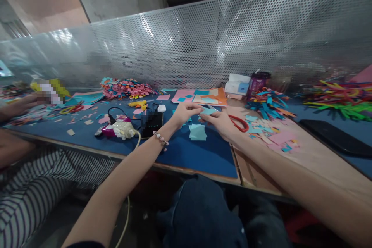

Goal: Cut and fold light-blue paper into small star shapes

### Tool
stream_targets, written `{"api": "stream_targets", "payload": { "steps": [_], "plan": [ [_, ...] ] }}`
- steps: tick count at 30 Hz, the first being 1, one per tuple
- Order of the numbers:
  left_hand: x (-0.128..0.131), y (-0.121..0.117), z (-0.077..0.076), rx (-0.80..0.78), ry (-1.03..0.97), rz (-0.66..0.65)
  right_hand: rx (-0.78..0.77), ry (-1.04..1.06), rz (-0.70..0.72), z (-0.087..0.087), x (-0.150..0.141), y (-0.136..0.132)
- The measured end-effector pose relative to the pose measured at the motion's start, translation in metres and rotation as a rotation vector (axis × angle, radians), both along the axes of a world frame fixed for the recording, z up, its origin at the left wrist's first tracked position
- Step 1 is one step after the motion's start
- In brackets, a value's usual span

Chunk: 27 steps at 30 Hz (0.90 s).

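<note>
My left hand [184, 114], with a beaded bracelet at the wrist, has thumb and fingers closed at the edge of a small light blue paper piece [209, 111]. My right hand [222, 123] pinches the same piece from the right. Red-handled scissors [244, 124] show beside my right hand, their blades pointing past the paper. Part of them is hidden behind that hand, so I cannot tell whether they are held or lie on the table. Below the hands, a stack of light blue paper squares [197, 132] lies on the blue tabletop [209, 159].
Coloured sheets [210, 95] and a heap of paper pieces [128, 88] lie behind. Left are a phone [155, 124], power strip [123, 128] and yellow glue gun [138, 104]. Paper scraps [279, 135] and a dark phone [334, 137] lie right. A co-worker's hand [31, 100] works far left.
</note>
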<state>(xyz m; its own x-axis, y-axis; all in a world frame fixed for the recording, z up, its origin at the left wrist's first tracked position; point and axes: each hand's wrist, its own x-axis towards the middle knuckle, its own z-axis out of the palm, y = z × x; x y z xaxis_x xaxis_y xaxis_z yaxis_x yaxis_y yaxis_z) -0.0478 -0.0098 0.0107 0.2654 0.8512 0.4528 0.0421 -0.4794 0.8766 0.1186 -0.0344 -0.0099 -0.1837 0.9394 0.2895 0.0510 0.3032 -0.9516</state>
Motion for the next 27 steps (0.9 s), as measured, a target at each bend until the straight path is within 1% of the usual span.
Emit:
{"api": "stream_targets", "payload": {
  "steps": [6,11,16,20,27],
  "plan": [
    [0.0025,-0.0028,0.0012,-0.029,-0.021,0.004,-0.003,-0.018,0.018,0.0019,-0.0011,-0.0037],
    [0.0048,-0.0030,0.0006,-0.028,-0.057,0.028,0.021,-0.029,-0.036,0.0031,-0.0026,-0.0060],
    [0.0065,-0.0032,-0.0018,-0.025,-0.075,0.059,0.004,0.019,0.002,0.0009,-0.0039,-0.0045],
    [0.0070,-0.0041,-0.0015,-0.023,-0.069,0.093,0.025,0.006,0.024,-0.0001,-0.0030,-0.0038],
    [0.0069,-0.0060,-0.0002,-0.036,-0.077,0.100,0.044,-0.022,0.027,-0.0008,-0.0029,-0.0038]
  ]
}}
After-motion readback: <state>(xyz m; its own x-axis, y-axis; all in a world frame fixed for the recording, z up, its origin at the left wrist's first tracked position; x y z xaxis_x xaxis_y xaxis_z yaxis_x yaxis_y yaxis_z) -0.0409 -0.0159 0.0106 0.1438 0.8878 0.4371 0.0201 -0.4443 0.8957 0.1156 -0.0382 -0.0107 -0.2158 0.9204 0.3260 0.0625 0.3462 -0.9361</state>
